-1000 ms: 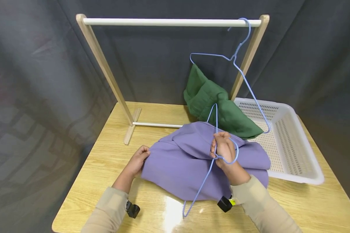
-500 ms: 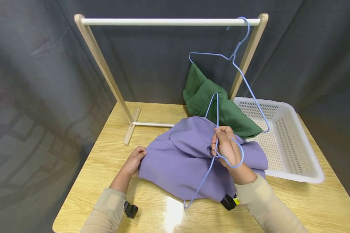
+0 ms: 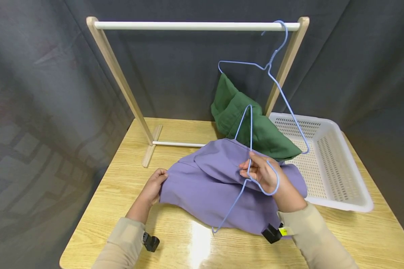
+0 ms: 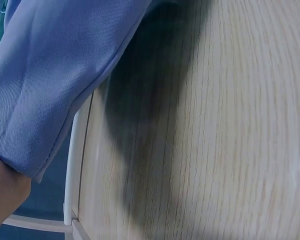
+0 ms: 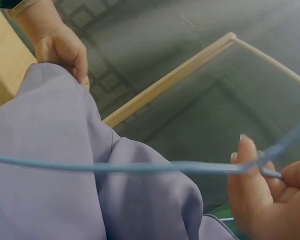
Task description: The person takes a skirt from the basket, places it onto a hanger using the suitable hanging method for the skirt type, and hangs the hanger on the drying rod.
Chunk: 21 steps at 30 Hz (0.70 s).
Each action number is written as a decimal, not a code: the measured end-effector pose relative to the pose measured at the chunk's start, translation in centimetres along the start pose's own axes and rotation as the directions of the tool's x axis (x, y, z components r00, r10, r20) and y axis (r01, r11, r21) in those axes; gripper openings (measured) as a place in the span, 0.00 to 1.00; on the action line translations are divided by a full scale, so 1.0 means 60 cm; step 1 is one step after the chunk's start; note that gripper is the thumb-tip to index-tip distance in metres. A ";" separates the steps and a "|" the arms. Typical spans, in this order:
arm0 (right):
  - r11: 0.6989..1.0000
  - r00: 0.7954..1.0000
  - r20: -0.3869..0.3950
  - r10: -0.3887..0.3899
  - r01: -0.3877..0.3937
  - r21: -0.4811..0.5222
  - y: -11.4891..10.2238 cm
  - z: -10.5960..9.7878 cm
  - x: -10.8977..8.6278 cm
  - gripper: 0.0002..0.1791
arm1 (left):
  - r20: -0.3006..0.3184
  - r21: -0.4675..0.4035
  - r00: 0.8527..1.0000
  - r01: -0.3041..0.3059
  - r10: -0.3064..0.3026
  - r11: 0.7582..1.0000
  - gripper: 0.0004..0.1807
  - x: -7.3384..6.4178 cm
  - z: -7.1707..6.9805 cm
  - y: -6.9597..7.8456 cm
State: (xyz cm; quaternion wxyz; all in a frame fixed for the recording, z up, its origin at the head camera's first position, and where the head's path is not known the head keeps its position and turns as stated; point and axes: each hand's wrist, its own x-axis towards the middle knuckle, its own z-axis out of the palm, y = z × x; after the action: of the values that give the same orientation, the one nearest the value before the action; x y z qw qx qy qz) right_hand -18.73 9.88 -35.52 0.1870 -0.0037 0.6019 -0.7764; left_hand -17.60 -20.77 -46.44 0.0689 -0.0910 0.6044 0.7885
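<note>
A purple garment (image 3: pixel 202 186) spreads in folds above the table's middle in the head view. My left hand (image 3: pixel 153 186) pinches its left edge. Between the thumb and fingers of my right hand (image 3: pixel 264 173) is a blue wire hanger (image 3: pixel 237 200), held near its neck, the hook curving over the palm side. The hanger's front lies across the cloth, while its bar passes behind the garment; both rounded ends stick out. In the right wrist view, the hanger wire (image 5: pixel 130 167) crosses in front of the purple folds. The left wrist view shows the garment's stitched edge (image 4: pixel 57 145) close to my left hand.
A wooden rack with a white top rail (image 3: pixel 188 25) stands behind. On the rail's right end hangs another blue hanger (image 3: pixel 286 95) bearing a green garment (image 3: pixel 242 112). A white perforated basket (image 3: pixel 351 164) sits at the right of the wooden table (image 3: pixel 97 231).
My right hand has shifted slightly right and its fingers have spread along the wire. The hanger's near end has risen a little from the front, and my left hand has drawn slightly left.
</note>
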 end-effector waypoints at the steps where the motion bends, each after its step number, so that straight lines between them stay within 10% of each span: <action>1: 1.000 1.000 0.011 0.005 -0.005 -0.017 0.001 -0.001 -0.001 0.23 | -0.002 -0.004 1.000 0.001 -0.001 1.000 0.05 0.000 0.000 0.000; 6: 0.995 0.999 0.044 -0.010 0.014 -0.101 0.003 -0.004 -0.007 0.23 | -0.010 -0.022 1.000 0.007 -0.007 1.000 0.05 0.000 -0.001 0.002; 11: 0.999 0.983 0.182 -0.031 0.029 0.018 0.003 -0.016 -0.008 0.20 | -0.016 -0.044 1.000 0.020 -0.020 0.999 0.06 0.001 -0.003 0.001; 18: 0.976 0.833 0.509 -0.217 0.170 0.137 0.022 -0.039 -0.003 0.18 | -0.008 -0.090 0.998 0.057 -0.058 0.994 0.05 0.000 -0.005 0.002; 21: 0.972 0.820 0.523 -0.235 0.204 0.117 0.031 -0.041 -0.003 0.29 | -0.008 -0.105 0.998 0.063 -0.064 0.993 0.05 0.000 -0.004 0.004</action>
State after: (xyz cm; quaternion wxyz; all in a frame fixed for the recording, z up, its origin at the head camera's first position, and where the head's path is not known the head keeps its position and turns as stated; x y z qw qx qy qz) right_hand -18.59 11.85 -37.89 0.2559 -0.2831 0.5001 -0.7774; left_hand -17.62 -21.06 -46.26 0.0858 -0.1182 0.5595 0.8159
